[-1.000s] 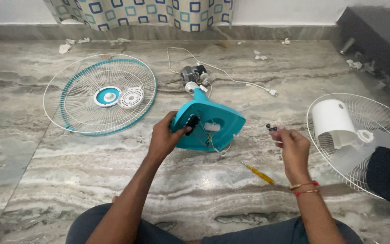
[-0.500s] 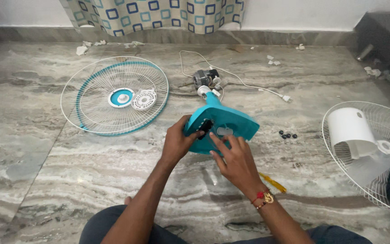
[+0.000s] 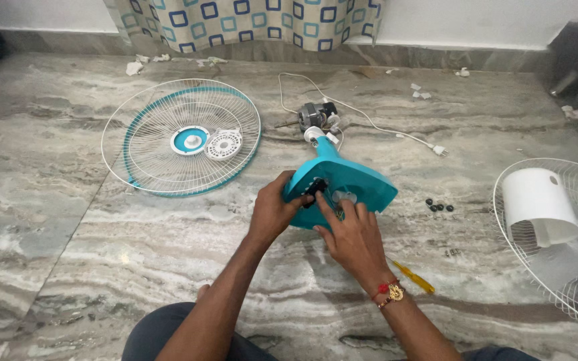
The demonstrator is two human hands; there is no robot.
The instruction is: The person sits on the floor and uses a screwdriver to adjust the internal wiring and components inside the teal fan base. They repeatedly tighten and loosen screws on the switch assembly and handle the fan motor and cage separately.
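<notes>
Teal fan base [image 3: 352, 184]; yellow screwdriver [image 3: 415, 277]; grey-veined marble floor [image 3: 68, 220].

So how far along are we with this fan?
Already apart: the front grille lies flat on the floor, the motor with its cord sits loose, and small black pieces are set aside. In hand: the left hand steadies the teal base while the right hand works inside it. Left: the base's innards; the yellow screwdriver lies unused.
</notes>
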